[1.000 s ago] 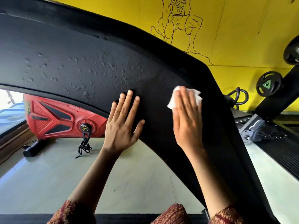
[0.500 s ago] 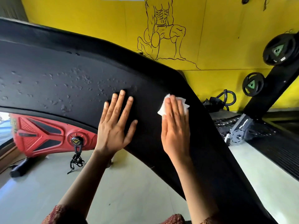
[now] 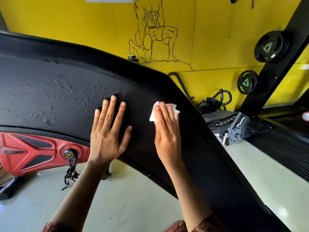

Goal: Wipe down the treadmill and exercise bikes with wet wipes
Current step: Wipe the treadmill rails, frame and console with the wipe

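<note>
Head view, the only view supplied.

The person is leaning over a broad black panel (image 3: 58, 97), judged to be part of the treadmill. The panel is sweeping in a curve from the upper left of the frame down to the lower right, and that is its long axis.

The left hand (image 3: 107, 136) is lying flat on the panel, fingers (image 3: 112, 108) straight and spread apart, holding nothing; it appears to be bracing. The right hand (image 3: 167, 134) is lying just beside it, not touching it, and is pressing the wet wipe (image 3: 153, 113) against the panel. Its fingers are straight and close together, not curled round the wipe. Both hands are pointing away from the person, toward the panel's upper edge.

The wipe is sitting beneath the right fingertips, near the bend of the panel. It is bunched, with white corners showing to either side of the fingers, so its longer span is running across the fingers, roughly left to right.

Progress, as a judgement: the work is looking early to midway. The area around the right hand is showing plain and dark. A wide scatter of raised specks (image 3: 63, 91) is lying to the left of the left hand; whether these are droplets or surface flaws cannot be told. That stretch and the lower right run of the panel appear outstanding.

A red machine housing (image 3: 25, 153), possibly an exercise bike, is standing on the floor (image 3: 117, 206) below the panel, with no hand on it. Weight plates (image 3: 269, 47) are hanging by the yellow wall (image 3: 66, 22).
</note>
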`<state>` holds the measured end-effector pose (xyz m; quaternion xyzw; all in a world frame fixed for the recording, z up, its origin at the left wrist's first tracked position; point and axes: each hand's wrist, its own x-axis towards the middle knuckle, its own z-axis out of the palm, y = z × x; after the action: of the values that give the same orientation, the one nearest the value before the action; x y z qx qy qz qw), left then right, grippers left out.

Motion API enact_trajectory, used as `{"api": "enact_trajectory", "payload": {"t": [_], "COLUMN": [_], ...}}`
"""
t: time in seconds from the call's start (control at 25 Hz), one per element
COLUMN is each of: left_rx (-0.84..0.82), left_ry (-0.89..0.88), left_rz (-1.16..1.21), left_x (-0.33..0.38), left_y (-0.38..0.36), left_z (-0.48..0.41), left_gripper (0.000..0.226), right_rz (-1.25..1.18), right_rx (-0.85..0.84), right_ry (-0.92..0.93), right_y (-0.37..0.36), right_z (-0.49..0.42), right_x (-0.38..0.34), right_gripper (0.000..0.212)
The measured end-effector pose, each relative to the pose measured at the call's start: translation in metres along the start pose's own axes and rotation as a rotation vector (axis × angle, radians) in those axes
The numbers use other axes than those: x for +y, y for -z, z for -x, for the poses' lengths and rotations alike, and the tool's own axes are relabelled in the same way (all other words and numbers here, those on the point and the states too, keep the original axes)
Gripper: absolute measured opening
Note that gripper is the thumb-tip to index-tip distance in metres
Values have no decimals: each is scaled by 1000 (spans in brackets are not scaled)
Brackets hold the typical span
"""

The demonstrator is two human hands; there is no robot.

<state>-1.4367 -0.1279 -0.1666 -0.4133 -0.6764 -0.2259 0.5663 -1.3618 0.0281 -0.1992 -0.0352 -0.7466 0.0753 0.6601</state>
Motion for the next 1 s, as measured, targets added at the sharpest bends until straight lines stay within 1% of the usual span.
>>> {"api": "enact_trajectory", "payload": {"t": [0.08, 0.16, 0.2, 0.28, 0.36, 0.44, 0.6, 0.68, 0.72, 0.76, 0.88, 0.92, 0.96, 1.0], "left_rx": [8, 16, 19, 26, 35, 45, 63, 77, 79, 82, 108, 107, 102, 100], "left_ry": [-4, -21, -28, -38, -47, -41, -31, -21, -16, -3, 50, 42, 21, 4], "left_rz": [-20, -45, -55, -72, -88, -104, -156, -151, -146, -138, -126, -136, -145, -150], "left_x": [1, 2, 2, 3, 0, -9, -33, -39, -40, -42, -53, -57, -62, -68], "left_y": [0, -1, -2, -4, -2, 3, 16, 20, 21, 22, 32, 35, 38, 41], "left_z": [-1, -6, -10, -18, -22, -24, -33, -37, -37, -37, -41, -42, -44, -44], "left_gripper": [58, 58, 58, 58, 59, 59, 59, 59, 60, 60, 61, 60, 60, 60], "right_rz": [-20, -41, -46, -21, 23, 31, -7, 11, 32, 55, 51, 54, 57, 44], "right_rx": [95, 164, 205, 265, 259, 217, 71, -14, -31, -18, 141, 180, 188, 171], "right_ry": [-123, -162, -189, -315, -391, -326, -65, 88, 118, 89, -151, -169, -134, -50], "right_y": [7, 10, 10, 9, 4, -4, -15, -15, -14, -12, -12, -17, -24, -34], "right_z": [32, 47, 44, 26, 8, -15, -74, -81, -78, -73, -64, -68, -77, -89], "right_x": [12, 22, 25, 25, 18, 0, -53, -61, -56, -47, -41, -50, -63, -79], "right_gripper": [38, 37, 38, 40, 43, 45, 45, 46, 46, 45, 42, 40, 39, 38]}}
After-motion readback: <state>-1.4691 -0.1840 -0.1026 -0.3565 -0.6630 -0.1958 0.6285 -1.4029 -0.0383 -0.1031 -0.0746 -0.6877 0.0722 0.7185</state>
